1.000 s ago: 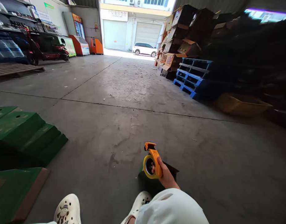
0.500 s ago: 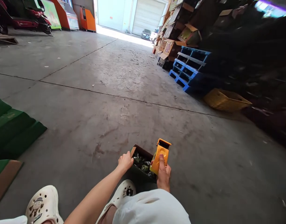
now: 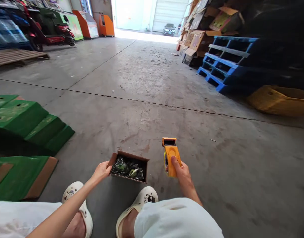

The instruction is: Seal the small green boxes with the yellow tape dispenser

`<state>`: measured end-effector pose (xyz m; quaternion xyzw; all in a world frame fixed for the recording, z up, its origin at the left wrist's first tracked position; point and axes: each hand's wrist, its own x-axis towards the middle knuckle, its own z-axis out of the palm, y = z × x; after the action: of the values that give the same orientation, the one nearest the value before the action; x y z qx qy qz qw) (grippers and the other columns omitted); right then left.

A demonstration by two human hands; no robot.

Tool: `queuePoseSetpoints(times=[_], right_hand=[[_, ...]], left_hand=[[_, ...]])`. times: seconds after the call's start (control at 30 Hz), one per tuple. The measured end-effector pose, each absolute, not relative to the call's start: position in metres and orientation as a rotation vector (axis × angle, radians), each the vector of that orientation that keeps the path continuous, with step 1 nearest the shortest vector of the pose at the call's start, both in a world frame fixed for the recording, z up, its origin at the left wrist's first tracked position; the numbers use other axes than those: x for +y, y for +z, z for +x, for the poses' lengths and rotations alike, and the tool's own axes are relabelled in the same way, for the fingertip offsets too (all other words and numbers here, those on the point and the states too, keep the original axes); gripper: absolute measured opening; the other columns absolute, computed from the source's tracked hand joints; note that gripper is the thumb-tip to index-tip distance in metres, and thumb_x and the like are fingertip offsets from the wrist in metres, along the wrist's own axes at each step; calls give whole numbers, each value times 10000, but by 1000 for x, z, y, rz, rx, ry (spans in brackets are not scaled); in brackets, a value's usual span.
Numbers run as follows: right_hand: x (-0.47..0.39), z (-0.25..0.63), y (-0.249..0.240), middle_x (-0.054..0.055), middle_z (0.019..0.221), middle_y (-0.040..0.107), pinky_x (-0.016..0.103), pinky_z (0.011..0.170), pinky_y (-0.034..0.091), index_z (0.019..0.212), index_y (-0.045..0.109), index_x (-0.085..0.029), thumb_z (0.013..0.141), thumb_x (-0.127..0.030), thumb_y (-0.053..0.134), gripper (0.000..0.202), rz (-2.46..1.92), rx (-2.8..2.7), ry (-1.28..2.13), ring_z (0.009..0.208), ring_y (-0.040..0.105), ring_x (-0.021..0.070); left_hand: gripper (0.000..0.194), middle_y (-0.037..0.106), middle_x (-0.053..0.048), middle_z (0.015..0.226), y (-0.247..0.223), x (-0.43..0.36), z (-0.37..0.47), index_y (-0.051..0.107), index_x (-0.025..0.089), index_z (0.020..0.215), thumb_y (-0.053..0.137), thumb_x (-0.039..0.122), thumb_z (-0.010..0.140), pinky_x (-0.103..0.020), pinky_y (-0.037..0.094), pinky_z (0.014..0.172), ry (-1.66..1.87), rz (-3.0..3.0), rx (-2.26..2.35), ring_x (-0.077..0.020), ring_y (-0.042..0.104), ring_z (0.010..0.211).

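My left hand (image 3: 101, 172) is closed on the left end of a small open cardboard box (image 3: 129, 178), gripping what looks like its end flap. Inside the box lie green items in clear plastic bags (image 3: 128, 168); their kind I cannot make out. To the right of the box, my right hand (image 3: 183, 173) holds an orange tape dispenser (image 3: 172, 158) with its head pointing away from me and the thumb on its side. A yellowish tape roll shows at its left side. The dispenser and the box are apart.
Green cardboard boxes (image 3: 30, 122) are stacked at the left. My white clogs (image 3: 148, 195) are close to the box. Farther off stand a wooden pallet (image 3: 15, 57) and a red scooter (image 3: 53, 34). Blue pallets (image 3: 223, 62), a yellow bin (image 3: 278, 100) and piled cartons (image 3: 199, 39) line the right.
The box has shifted left in view with my left hand on it and turned straighter. The tape dispenser has moved from over the box's right end to a spot apart from it.
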<state>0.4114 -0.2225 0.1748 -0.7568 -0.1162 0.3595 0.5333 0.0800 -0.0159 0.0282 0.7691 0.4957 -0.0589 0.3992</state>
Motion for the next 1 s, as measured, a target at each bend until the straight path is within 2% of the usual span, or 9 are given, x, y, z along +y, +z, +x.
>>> queuePoseSetpoints(times=[0.07, 0.13, 0.23, 0.33, 0.47, 0.6, 0.77, 0.9, 1.0], right_hand=[[-203, 414, 199, 43, 638, 699, 291, 534, 495, 834, 671, -168, 611, -862, 807, 742, -1832, -441, 1001, 585, 681, 221], [-181, 412, 226, 34, 634, 698, 271, 522, 466, 814, 687, -160, 634, -793, 840, 676, -1846, -615, 1174, 578, 667, 208], [-147, 395, 258, 46, 641, 719, 241, 493, 425, 782, 716, -150, 678, -714, 862, 591, -1868, -831, 1327, 562, 647, 190], [-118, 362, 270, 68, 641, 725, 236, 472, 409, 739, 711, -149, 693, -721, 846, 590, -1933, -879, 1347, 554, 653, 196], [-106, 319, 281, 72, 669, 732, 255, 524, 471, 772, 676, -166, 709, -817, 765, 660, -1884, -815, 1424, 593, 683, 206], [-129, 296, 307, 55, 672, 729, 255, 537, 473, 844, 669, -172, 708, -819, 777, 670, -1876, -733, 1428, 598, 680, 200], [-154, 283, 328, 59, 707, 735, 267, 566, 497, 906, 657, -175, 734, -841, 755, 695, -1736, -563, 1471, 632, 689, 210], [-157, 276, 334, 46, 715, 721, 269, 597, 507, 905, 653, -178, 749, -802, 786, 657, -1695, -578, 1425, 649, 687, 199], [-162, 276, 338, 41, 703, 713, 268, 588, 499, 894, 648, -180, 747, -795, 794, 649, -1684, -576, 1408, 636, 680, 193]], left_hand=[[243, 771, -46, 900, 25, -8, 42, 725, 201, 979, 483, 219, 965, -287, 500, 817, -172, 1962, 1317, -234, 731, 918], [285, 780, -65, 1071, 26, -8, 18, 708, 222, 1184, 524, 240, 967, -318, 517, 899, -81, 2005, 1370, -256, 725, 1048], [458, 679, -117, 1379, 35, -12, 12, 571, 229, 1460, 530, 289, 1008, -387, 484, 1091, 192, 2172, 1384, -280, 634, 1271], [430, 639, -109, 1430, 48, -13, 34, 622, 240, 1417, 472, 196, 1016, -373, 438, 1174, 117, 2351, 1115, -254, 580, 1331], [594, 633, -111, 1451, 52, -9, 74, 639, 248, 1416, 652, 95, 842, -378, 456, 1168, -393, 2372, 848, -298, 508, 1415], [665, 675, -149, 1361, 40, -5, 88, 612, 202, 1444, 588, 6, 809, -375, 480, 1128, -500, 2342, 882, -297, 578, 1324], [668, 619, -128, 1450, 31, 0, 86, 607, 241, 1435, 644, 66, 792, -402, 481, 1131, -513, 2321, 938, -322, 481, 1412], [693, 658, -136, 1416, 33, 0, 93, 643, 231, 1400, 687, 81, 725, -453, 498, 1124, -554, 2256, 979, -369, 438, 1459], [774, 669, -130, 1431, 33, -5, 96, 598, 206, 1477, 698, 144, 713, -425, 490, 1138, -559, 2166, 1001, -378, 437, 1479]])
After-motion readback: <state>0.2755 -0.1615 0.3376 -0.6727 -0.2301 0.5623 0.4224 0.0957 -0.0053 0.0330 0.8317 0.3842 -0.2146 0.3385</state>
